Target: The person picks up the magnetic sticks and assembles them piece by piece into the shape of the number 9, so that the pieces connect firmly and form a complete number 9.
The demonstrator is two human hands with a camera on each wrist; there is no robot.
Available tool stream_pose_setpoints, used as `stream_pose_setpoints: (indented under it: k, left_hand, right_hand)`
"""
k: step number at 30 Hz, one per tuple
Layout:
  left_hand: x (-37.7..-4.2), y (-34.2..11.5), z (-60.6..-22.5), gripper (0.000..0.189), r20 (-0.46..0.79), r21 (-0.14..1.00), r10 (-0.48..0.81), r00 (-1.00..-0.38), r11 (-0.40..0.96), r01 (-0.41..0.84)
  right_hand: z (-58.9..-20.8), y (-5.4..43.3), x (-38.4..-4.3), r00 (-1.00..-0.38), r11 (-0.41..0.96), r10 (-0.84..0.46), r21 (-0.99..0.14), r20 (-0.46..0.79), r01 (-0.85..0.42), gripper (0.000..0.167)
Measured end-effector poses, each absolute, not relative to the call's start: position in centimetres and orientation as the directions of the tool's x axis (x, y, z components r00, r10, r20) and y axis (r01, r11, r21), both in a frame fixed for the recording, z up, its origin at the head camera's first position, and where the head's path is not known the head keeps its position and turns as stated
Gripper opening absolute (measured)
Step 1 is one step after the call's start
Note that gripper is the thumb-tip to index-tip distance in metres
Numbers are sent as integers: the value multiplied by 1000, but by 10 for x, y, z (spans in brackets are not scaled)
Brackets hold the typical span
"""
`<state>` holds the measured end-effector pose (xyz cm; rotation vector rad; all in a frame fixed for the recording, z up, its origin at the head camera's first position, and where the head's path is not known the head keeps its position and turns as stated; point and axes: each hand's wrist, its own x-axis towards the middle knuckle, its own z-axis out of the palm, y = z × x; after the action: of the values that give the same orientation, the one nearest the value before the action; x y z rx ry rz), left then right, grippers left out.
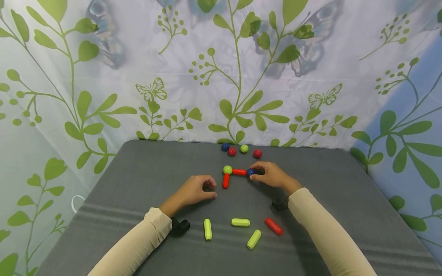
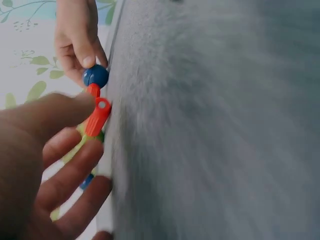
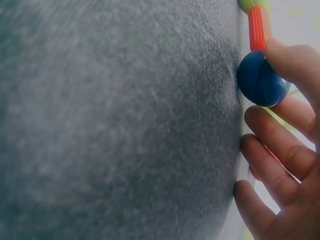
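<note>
The right hand (image 1: 272, 175) has its grip pinched on a blue ball (image 1: 251, 173), joined to a red rod (image 1: 239, 172) on the gray tabletop (image 1: 152, 165). That rod meets a lime-green ball (image 1: 227, 170), from which a second red rod (image 1: 226, 181) extends toward the person. The left hand (image 1: 194, 190), grip apart and holding nothing, is just beside this second rod.

High view, close wrist views; shared blue ball (image 3: 261, 79)
</note>
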<state>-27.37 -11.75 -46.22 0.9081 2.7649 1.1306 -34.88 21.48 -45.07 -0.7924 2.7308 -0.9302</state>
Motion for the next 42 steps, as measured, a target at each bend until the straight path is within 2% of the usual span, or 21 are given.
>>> stream_pose_setpoints:
  k: [7, 12, 20, 29, 42]
  left_hand:
    - [-245, -146, -451, 34, 86, 634, 732, -676, 483, 604]
    - [-226, -151, -449, 37, 37, 625, 789, -613, 460, 630]
    - [-212, -146, -449, 35, 40, 585, 801, -597, 466, 664]
    - [-214, -146, -449, 34, 39, 602, 785, -619, 476, 642]
    - [-218, -148, -450, 35, 46, 607, 800, -598, 453, 653]
  right_hand:
    - [-445, 220, -344, -855, 660, -517, -620, 35, -424, 41]
    - [-447, 220, -340, -854, 667, -520, -613, 26, -424, 41]
    - [-449, 219, -341, -852, 671, -523, -602, 30, -433, 41]
    - [-448, 221, -339, -861, 689, -508, -600, 0, -407, 41]
    - [-448, 221, -339, -858, 686, -513, -596, 11, -418, 41]
